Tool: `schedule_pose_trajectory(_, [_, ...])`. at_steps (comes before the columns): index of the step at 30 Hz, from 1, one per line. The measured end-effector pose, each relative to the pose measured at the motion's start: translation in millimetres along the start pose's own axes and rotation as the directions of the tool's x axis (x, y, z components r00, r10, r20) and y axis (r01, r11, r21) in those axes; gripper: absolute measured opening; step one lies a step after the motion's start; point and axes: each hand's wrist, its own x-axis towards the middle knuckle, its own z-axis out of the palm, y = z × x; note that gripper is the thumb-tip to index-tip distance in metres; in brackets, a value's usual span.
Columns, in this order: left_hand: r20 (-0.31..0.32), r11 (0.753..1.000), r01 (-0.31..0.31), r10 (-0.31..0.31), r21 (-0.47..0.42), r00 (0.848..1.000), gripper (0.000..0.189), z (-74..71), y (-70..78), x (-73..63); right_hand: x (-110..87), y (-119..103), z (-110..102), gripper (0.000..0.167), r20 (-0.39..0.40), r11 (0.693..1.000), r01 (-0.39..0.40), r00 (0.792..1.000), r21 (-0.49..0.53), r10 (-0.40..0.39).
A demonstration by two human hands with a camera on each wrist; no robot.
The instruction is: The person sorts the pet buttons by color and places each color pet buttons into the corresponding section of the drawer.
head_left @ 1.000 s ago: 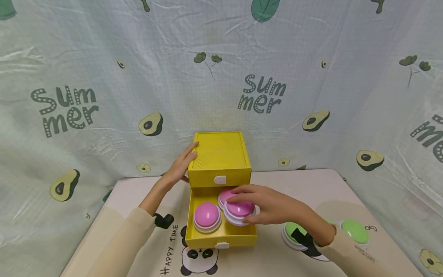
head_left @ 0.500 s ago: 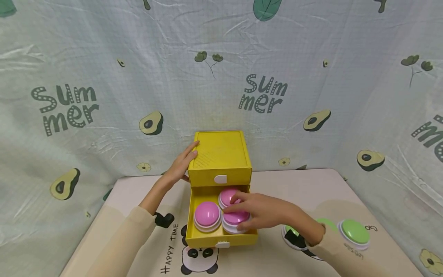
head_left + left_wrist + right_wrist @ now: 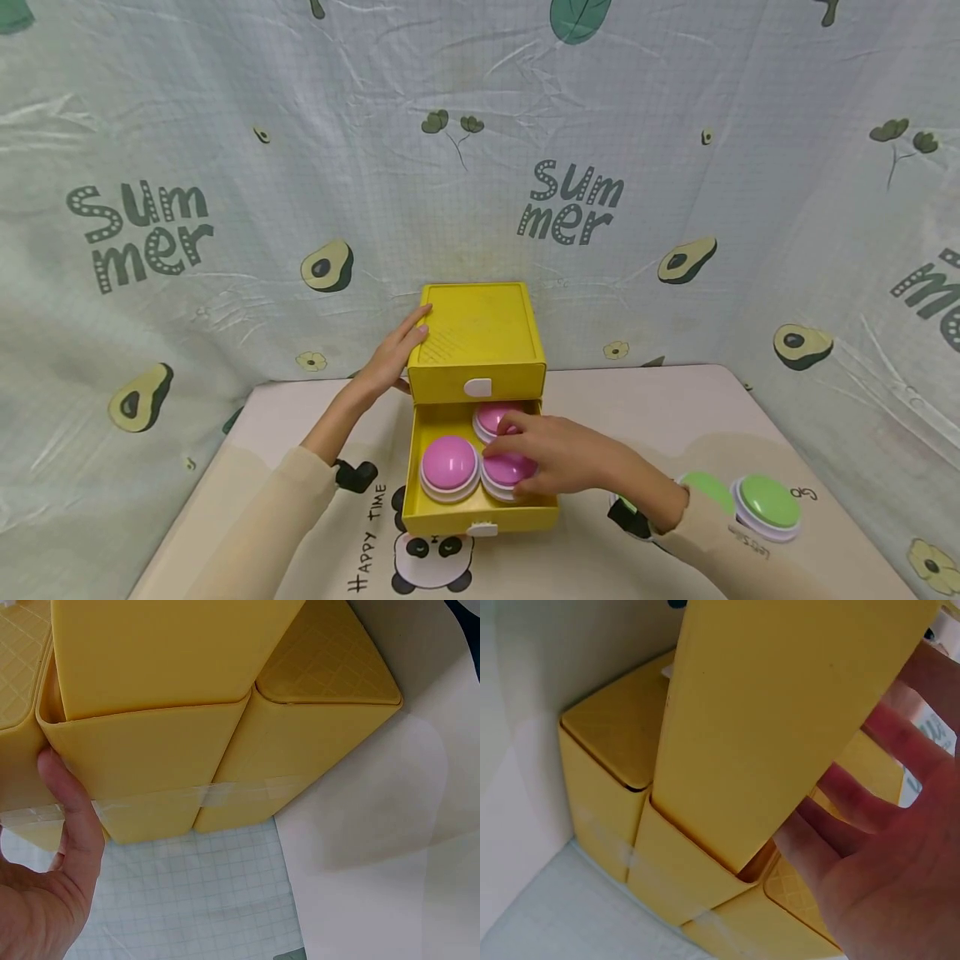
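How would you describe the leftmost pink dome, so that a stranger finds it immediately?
Find the yellow box, low centre in the head view; one drawer stands open. Inside, pick the leftmost pink dome: of the three, only this one is not partly covered by the right hand.

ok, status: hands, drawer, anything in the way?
Left hand touching yellow cabinet, left side. Right hand round a pink dome in open drawer. Two other pink domes close: one behind, one left.
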Motion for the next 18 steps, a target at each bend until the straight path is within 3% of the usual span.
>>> schedule_pose_trajectory(7, [-0.001,1.0,0.0,0.0,0.005,1.0,0.061,-0.3,-0.4,0.5,1.0,-2,-2,0.045,0.011,0.999,0.046,0.999,-0.026,-0.046])
schedule_pose_trajectory(18, [-0.001,1.0,-0.004,0.004,0.016,1.0,0.062,0.5,-0.1,0.6,4.5,-8,-9,0.042,0.096,0.998,0.006,0.995,-0.056,-0.001])
